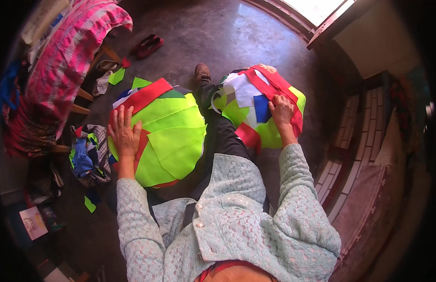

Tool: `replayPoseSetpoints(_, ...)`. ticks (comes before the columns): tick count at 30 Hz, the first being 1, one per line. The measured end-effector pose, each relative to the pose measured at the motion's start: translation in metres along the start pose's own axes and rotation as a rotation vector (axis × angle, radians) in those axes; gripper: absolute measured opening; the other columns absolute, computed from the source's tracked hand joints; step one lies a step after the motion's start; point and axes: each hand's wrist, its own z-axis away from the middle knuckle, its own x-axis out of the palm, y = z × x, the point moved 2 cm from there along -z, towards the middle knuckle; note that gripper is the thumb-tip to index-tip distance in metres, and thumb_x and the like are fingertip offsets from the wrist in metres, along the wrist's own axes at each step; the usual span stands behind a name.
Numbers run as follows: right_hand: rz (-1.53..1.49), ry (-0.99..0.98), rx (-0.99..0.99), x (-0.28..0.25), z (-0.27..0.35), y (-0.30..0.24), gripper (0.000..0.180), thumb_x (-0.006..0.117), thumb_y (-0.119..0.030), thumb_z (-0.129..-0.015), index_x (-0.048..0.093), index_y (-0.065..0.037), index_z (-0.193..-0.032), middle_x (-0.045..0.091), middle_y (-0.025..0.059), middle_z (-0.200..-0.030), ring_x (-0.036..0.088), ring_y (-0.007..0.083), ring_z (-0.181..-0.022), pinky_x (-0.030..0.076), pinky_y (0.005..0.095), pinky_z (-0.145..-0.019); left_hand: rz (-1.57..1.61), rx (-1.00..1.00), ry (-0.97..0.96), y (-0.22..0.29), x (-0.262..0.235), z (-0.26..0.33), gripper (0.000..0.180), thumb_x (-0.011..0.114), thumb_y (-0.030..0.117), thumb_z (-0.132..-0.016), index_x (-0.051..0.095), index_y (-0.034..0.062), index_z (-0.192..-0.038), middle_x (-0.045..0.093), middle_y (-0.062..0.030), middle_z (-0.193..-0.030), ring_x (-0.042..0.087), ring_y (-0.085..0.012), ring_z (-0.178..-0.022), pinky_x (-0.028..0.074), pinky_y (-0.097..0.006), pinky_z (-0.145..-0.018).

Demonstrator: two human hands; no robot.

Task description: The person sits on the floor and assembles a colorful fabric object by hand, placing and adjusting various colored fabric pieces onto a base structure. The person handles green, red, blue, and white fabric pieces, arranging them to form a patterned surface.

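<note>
Two round mounds of cut cloth pieces lie in front of me, one on each side of my dark-trousered leg. Bright yellow-green pieces (175,136) cover most of the left mound, with a red strip (150,93) along its far side. My left hand (125,136) lies flat against that mound's left side, fingers spread. On the right mound are white pieces (240,89), a blue piece (261,109), yellow-green ones and long red strips (261,84). There my right hand (282,112) rests with bent fingers between the blue piece and the red; what its fingertips pinch is hidden.
At the left, a pink checked cloth (67,61) hangs over wooden legs. Below it lies a checked bag (101,155) of scraps. Dark red shoes (147,46) and a green scrap (117,76) are on the floor. A slatted bench (361,136) stands at the right.
</note>
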Motion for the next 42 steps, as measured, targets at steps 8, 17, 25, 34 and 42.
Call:
replayPoseSetpoints(8,0.122,-0.034,0.011,0.010,-0.015,-0.005,0.029,0.071,-0.035,-0.076,0.065,-0.014,-0.094,0.066,0.0041,-0.097,0.064,0.0235,-0.093,0.048,0.0437,-0.078,0.012,-0.002,0.000,0.002,0.001,-0.002,0.055,0.054,0.041,-0.091,0.042,0.0279,-0.143,0.030,-0.0018,-0.155,0.025,-0.0268,-0.145,0.022,-0.062,-0.111)
replayPoseSetpoints(17,0.163,-0.006,-0.011,0.022,-0.032,-0.015,0.021,0.068,-0.031,-0.080,0.064,-0.013,-0.091,0.067,0.0042,-0.091,0.067,0.0241,-0.083,0.054,0.0430,-0.068,0.030,-0.020,-0.028,0.002,0.000,-0.002,0.056,0.051,0.044,-0.091,0.041,0.0272,-0.144,0.030,-0.0016,-0.156,0.022,-0.0252,-0.146,0.019,-0.059,-0.112)
replayPoseSetpoints(25,-0.356,0.163,0.285,-0.003,-0.046,0.003,0.021,0.061,-0.032,-0.092,0.065,-0.013,-0.099,0.071,0.0111,-0.089,0.069,0.0309,-0.079,0.054,0.0418,-0.065,0.041,-0.041,-0.027,0.003,-0.003,-0.001,0.055,0.053,0.044,-0.092,0.042,0.0289,-0.143,0.030,-0.0011,-0.155,0.023,-0.0261,-0.145,0.020,-0.061,-0.112)
replayPoseSetpoints(34,-1.224,0.497,0.050,-0.098,-0.070,-0.026,0.012,0.054,-0.009,-0.098,0.062,-0.005,-0.105,0.064,0.0000,-0.089,0.059,0.0083,-0.081,0.049,0.0241,-0.072,0.052,-0.025,0.016,0.002,0.002,0.000,0.056,0.055,0.044,-0.091,0.041,0.0297,-0.144,0.030,-0.0009,-0.155,0.025,-0.0264,-0.144,0.021,-0.061,-0.112)
replayPoseSetpoints(42,-1.872,0.169,-0.064,-0.163,-0.046,-0.091,0.017,0.054,-0.014,-0.100,0.061,-0.003,-0.110,0.064,0.0007,-0.094,0.060,0.0069,-0.083,0.050,0.0222,-0.073,0.166,0.008,0.136,0.002,-0.001,0.000,0.063,0.058,0.042,-0.088,0.039,0.0263,-0.146,0.029,-0.0056,-0.156,0.025,-0.0286,-0.144,0.021,-0.058,-0.113)
